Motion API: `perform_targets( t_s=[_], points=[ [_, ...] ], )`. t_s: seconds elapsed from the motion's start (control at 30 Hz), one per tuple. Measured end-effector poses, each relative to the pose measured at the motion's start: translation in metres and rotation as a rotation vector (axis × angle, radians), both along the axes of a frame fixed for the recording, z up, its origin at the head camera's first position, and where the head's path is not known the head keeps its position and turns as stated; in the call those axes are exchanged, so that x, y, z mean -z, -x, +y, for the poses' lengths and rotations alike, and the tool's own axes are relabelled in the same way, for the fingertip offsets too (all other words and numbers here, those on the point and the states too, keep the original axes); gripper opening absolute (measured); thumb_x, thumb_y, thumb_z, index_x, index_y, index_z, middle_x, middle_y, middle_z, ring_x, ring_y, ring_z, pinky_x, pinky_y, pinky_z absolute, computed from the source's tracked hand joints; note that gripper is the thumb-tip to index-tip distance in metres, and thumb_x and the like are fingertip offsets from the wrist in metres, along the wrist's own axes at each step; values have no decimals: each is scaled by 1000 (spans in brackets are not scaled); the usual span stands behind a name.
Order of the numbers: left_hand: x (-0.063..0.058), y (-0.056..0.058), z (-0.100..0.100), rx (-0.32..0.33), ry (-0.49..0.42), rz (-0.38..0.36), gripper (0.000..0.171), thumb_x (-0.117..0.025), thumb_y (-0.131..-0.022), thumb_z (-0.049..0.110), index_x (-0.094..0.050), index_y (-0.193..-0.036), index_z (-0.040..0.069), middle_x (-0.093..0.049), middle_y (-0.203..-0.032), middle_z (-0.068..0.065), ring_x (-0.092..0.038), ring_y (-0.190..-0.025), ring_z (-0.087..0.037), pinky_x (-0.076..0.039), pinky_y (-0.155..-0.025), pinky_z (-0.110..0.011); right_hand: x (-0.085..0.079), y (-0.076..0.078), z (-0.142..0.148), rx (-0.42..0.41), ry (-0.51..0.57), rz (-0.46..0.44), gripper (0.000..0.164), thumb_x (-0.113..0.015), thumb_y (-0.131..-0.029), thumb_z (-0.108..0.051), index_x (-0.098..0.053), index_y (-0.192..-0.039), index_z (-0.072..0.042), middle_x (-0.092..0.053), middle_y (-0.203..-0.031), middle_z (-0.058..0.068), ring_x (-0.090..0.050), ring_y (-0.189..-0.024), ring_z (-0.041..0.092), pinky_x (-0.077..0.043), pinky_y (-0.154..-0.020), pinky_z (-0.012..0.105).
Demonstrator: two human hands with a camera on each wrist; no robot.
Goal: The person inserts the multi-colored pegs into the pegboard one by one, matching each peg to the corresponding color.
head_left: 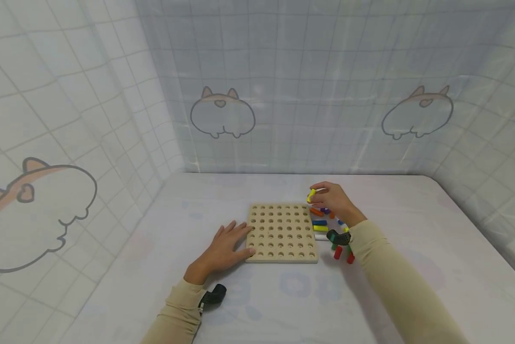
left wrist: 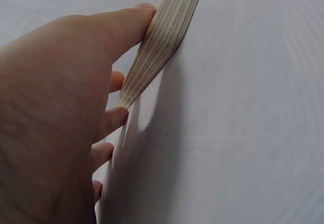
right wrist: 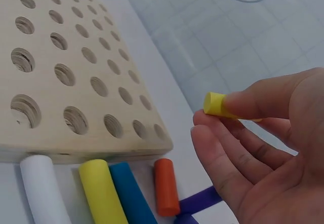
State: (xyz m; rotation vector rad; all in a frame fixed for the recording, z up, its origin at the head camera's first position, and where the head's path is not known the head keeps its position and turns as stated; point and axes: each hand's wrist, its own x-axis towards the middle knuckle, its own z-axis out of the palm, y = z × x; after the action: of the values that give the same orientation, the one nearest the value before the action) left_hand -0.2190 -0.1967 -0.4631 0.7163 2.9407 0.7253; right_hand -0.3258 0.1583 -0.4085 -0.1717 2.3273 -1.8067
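A square wooden pegboard point(head_left: 275, 232) with rows of round holes lies flat on the table. My left hand point(head_left: 226, 248) rests at its left side, fingers spread, with the thumb and a fingertip on the edge. In the left wrist view the thumb touches the board's layered side point(left wrist: 164, 36). My right hand point(head_left: 332, 198) is raised near the board's far right corner. It pinches a short yellow peg point(right wrist: 216, 104) between thumb and fingers, held tilted in the head view. All the holes in view stand unfilled.
Along the board's right side lie loose pegs: a white one point(right wrist: 44, 188), a yellow one point(right wrist: 103, 191), a blue one point(right wrist: 130, 191), an orange one point(right wrist: 166, 186) and purple ones point(right wrist: 200, 200). Red pegs point(head_left: 338, 252) lie nearer, below the right wrist. Tiled-pattern walls point(head_left: 309, 95) enclose the table.
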Motion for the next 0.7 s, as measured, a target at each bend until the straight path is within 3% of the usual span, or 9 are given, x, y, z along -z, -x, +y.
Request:
perform_targets(
  t_s=[0.5, 0.7],
  points=[
    [-4, -1, 1, -10, 18, -14, 74, -56, -96, 60, -42, -155, 18, -35, -160, -8, -15, -151, -34, -4, -119, -61, 5, 1, -14, 12, -279, 135, 37, -66, -94, -5, -60, -130, 2, -63, -120, 22, -70, -94, 32, -59, -80, 44],
    [-4, -1, 1, -12, 15, -17, 74, -56, -96, 59, -42, -154, 17, -35, -160, -9, -15, -151, -35, -4, -119, -60, 8, 3, -19, 18, -393, 172, 31, -65, -93, -8, -65, -123, -2, -67, -115, 18, -65, -86, 27, -57, -67, 33]
  ],
)
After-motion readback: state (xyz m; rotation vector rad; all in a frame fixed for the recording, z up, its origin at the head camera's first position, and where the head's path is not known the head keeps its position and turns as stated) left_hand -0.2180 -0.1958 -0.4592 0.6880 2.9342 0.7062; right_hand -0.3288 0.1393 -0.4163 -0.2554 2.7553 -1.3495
